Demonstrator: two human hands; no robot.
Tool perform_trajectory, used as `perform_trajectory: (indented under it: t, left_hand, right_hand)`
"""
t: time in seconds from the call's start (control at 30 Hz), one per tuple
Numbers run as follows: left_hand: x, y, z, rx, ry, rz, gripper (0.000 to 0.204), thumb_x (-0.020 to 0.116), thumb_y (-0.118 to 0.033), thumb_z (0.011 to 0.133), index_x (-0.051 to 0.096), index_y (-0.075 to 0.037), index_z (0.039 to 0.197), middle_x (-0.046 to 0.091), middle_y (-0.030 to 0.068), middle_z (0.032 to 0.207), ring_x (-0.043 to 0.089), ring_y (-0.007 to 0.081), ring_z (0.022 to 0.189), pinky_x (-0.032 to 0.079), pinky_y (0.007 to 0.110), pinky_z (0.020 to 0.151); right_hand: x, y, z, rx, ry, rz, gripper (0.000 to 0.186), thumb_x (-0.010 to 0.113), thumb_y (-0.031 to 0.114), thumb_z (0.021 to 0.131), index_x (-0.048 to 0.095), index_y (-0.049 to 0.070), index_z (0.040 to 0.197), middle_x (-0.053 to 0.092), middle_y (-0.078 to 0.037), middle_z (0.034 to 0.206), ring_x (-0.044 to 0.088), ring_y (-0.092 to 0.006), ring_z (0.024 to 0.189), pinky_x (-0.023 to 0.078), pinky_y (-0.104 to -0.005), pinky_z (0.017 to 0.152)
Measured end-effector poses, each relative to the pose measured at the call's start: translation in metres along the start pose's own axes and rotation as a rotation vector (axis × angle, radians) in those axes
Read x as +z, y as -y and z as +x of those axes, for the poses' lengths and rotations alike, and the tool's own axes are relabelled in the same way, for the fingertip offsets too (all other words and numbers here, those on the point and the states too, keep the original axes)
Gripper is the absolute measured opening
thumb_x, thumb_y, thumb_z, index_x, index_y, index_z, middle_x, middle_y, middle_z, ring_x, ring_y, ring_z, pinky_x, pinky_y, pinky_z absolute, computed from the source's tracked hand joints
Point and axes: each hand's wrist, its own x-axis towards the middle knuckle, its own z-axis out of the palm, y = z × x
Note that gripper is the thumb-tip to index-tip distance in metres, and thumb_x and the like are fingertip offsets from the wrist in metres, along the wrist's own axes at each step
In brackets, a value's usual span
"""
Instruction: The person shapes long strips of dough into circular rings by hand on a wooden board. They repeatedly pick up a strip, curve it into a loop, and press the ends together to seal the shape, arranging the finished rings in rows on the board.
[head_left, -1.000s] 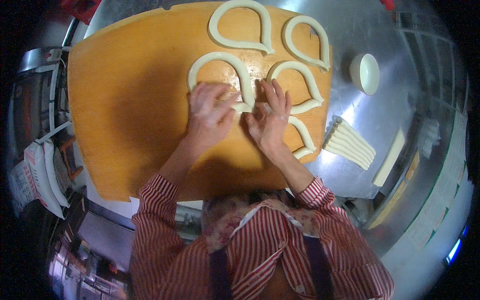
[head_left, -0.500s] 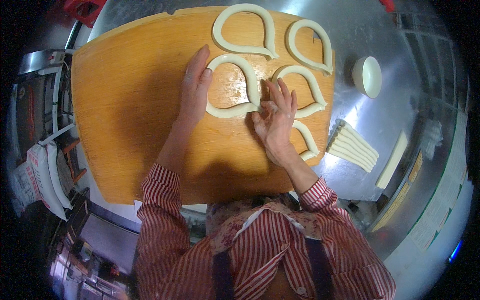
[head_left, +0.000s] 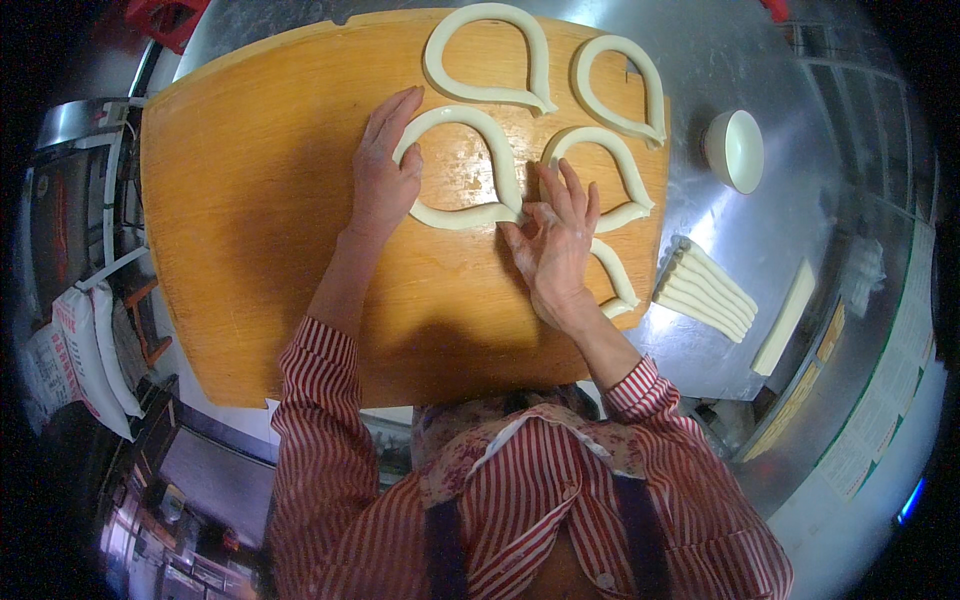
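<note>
A white dough ring with a pointed, joined corner lies flat on the wooden board. My left hand rests at its left edge, fingers stretched forward and the thumb apart, touching the dough. At the ring's lower right corner, the thumb and forefinger of my right hand pinch the joined ends; its other fingers are raised. That hand partly covers two more dough rings, one just beyond it and one nearer me. Further off lie a large dough ring and a narrower one.
On the metal table right of the board stands a white bowl. Nearer me are several dough strips side by side and a single flat dough strip. White sacks stand at the left.
My left hand has shifted slightly left and its thumb has spread, while the ring's left side has widened that way. My right hand stays at the joined corner.
</note>
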Motion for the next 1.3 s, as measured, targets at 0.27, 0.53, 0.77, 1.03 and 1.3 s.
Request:
perform_trajectory:
  t: [0.27, 0.53, 0.77, 1.03, 1.3]
  left_hand:
    - [-0.005, 0.015, -0.025, -0.209, -0.180, -0.387, 0.060, 0.060, 0.010, 0.081, 0.054, -0.005, 0.138, 0.054, 0.0159, 0.139, 0.054, 0.0329, 0.128, 0.047, 0.041, 0.105]
    - [-0.024, -0.022, -0.052, -0.122, -0.054, 0.113, 0.060, 0.068, 0.002, 0.082, 0.052, -0.004, 0.139, 0.049, 0.0180, 0.143, 0.052, 0.0351, 0.130, 0.047, 0.041, 0.105]
    - [-0.002, -0.027, -0.037, -0.050, -0.126, 0.116, 0.065, 0.071, 0.001, 0.080, 0.050, -0.004, 0.141, 0.048, 0.0182, 0.143, 0.046, 0.0358, 0.133, 0.041, 0.043, 0.110]
    - [0.000, -0.020, -0.036, -0.037, -0.150, 0.097, 0.065, 0.066, 0.005, 0.079, 0.050, -0.003, 0.141, 0.049, 0.0201, 0.143, 0.046, 0.0367, 0.134, 0.038, 0.044, 0.112]
    - [-0.101, 0.039, -0.147, -0.360, -0.830, 0.305, 0.052, 0.067, -0.011, 0.091, 0.052, 0.003, 0.139, 0.053, 0.0225, 0.139, 0.048, 0.0381, 0.129, 0.035, 0.047, 0.113]
  right_hand:
    - [0.003, -0.003, -0.003, -0.026, -0.045, 0.014, 0.029, 0.082, 0.016, 0.067, 0.072, 0.003, 0.092, 0.049, -0.012, 0.146, 0.035, -0.0351, 0.144, 0.018, -0.0609, 0.118]
    - [-0.012, 0.008, -0.003, 0.002, -0.058, -0.011, 0.049, 0.086, 0.029, 0.068, 0.071, 0.004, 0.106, 0.049, -0.015, 0.145, 0.037, -0.0363, 0.141, 0.019, -0.0614, 0.117]
    - [0.002, 0.007, 0.057, -0.114, -0.121, -0.115, 0.048, 0.082, 0.034, 0.074, 0.070, 0.002, 0.108, 0.056, -0.013, 0.131, 0.046, -0.0334, 0.130, 0.024, -0.0607, 0.113]
    - [0.009, -0.001, 0.067, -0.089, -0.112, -0.140, 0.040, 0.079, 0.026, 0.077, 0.070, 0.003, 0.109, 0.060, -0.010, 0.125, 0.047, -0.0300, 0.129, 0.024, -0.0594, 0.113]
    - [-0.027, -0.030, 0.043, -0.112, -0.185, -0.060, 0.047, 0.081, 0.031, 0.076, 0.070, 0.008, 0.115, 0.060, -0.009, 0.130, 0.049, -0.0317, 0.131, 0.023, -0.0605, 0.114]
